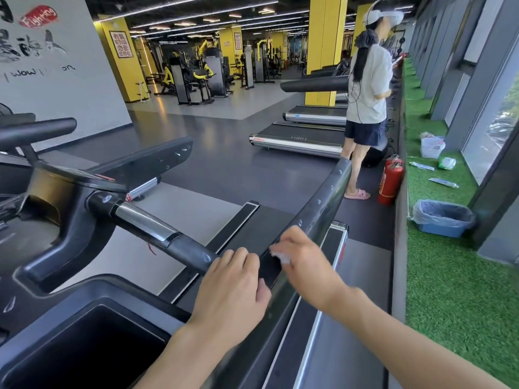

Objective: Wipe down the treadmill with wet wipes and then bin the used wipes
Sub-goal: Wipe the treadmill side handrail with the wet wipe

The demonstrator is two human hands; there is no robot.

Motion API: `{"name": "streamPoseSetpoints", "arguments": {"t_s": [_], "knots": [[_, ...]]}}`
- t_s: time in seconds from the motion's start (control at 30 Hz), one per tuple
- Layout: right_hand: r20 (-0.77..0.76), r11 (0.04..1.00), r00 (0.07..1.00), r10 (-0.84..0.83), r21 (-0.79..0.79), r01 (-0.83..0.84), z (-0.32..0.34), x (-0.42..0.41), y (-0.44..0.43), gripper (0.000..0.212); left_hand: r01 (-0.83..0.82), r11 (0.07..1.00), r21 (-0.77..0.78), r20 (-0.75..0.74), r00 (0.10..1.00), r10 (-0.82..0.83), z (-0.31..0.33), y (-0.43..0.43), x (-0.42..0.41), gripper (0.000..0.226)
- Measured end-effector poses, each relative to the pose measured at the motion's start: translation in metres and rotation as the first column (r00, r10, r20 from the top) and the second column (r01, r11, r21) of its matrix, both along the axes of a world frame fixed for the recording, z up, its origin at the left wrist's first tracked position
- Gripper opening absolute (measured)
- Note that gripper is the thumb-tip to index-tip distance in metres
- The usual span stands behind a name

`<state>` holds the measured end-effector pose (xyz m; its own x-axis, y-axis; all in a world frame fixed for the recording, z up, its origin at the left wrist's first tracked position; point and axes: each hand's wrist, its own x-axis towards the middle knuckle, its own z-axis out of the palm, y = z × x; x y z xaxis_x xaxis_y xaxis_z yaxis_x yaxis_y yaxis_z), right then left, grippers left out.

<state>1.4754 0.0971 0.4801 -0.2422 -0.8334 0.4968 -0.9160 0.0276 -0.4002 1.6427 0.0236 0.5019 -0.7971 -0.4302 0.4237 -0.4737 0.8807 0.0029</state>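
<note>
Nearest the camera is the treadmill's console with its deep black tray. Just beyond the tray, the left grip, a bare hand, has its fingers curled over the black end of the inner handle, apparently to steady the person. Beside it the right grip is closed around a crumpled white wet wipe and presses it against the lower stretch of the right handrail. The hand and wipe are blurred, which suggests a stroke in progress. Small beads of moisture dot this rail along its length, and more show on the inner handle and on the left handrail further off, so those parts look already dampened or gone over. How thoroughly cannot be told. The belt below shows no wetness that can be made out. Farther right, on the strip of artificial grass, a blue bin with a plastic liner stands well apart from the treadmill, and whether it holds any wipes cannot be told. On this showing the wiping is midway. The rest of the right rail, and probably the console and deck, are left to do, and the used wipe has not yet been carried to the bin.
</note>
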Motion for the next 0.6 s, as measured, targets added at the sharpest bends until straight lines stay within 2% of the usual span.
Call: {"name": "streamPoseSetpoints", "arguments": {"t_s": [0.07, 0.1, 0.23, 0.27, 0.33, 0.4, 0.47, 0.53, 0.6], "knots": [[0.109, 0.985, 0.981, -0.163, -0.046, 0.169, -0.002, -0.014, -0.005, 0.019, -0.02, 1.0, -0.006, 0.009, 1.0, 0.02, 0.0, -0.001, -0.008, 0.028], [0.124, 0.981, 0.976, -0.18, -0.049, 0.187, -0.003, -0.008, -0.004, 0.018, -0.026, 1.0, -0.005, 0.013, 1.0, 0.026, 0.001, -0.002, -0.012, 0.029], [0.105, 0.998, 0.993, 0.048, -0.04, -0.044, -0.007, 0.018, 0.017, 0.016, -0.049, 0.999, 0.015, 0.052, 0.998, 0.048, 0.001, -0.006, -0.025, 0.028], [0.097, 0.998, 0.994, 0.048, -0.043, -0.044, -0.005, 0.007, 0.019, 0.014, -0.055, 0.998, 0.008, 0.055, 0.997, 0.055, 0.001, -0.007, -0.026, 0.028], [0.134, 0.99, 0.985, -0.111, -0.073, 0.121, -0.008, -0.027, 0.01, 0.015, -0.066, 0.998, 0.003, 0.053, 0.996, 0.066, 0.0, -0.006, -0.028, 0.028], [0.205, 0.96, 0.941, -0.271, -0.012, 0.279, -0.007, -0.04, 0.002, 0.017, -0.067, 0.998, 0.002, 0.049, 0.997, 0.067, -0.002, -0.005, -0.028, 0.028], [0.139, 0.979, 0.969, -0.204, 0.01, 0.205, -0.003, -0.019, 0.0, 0.021, -0.062, 0.998, 0.001, 0.056, 0.997, 0.062, -0.002, -0.004, -0.027, 0.028], [0.055, 0.999, 0.999, 0.002, 0.045, -0.004, -0.002, -0.002, 0.006, 0.026, -0.058, 0.998, -0.006, 0.066, 0.996, 0.058, -0.002, -0.003, -0.027, 0.028], [0.012, 0.993, 0.998, 0.062, 0.102, -0.063, 0.003, -0.014, 0.002, 0.028, -0.06, 0.998, -0.008, 0.067, 0.996, 0.06, -0.002, -0.002, -0.027, 0.026]]}}
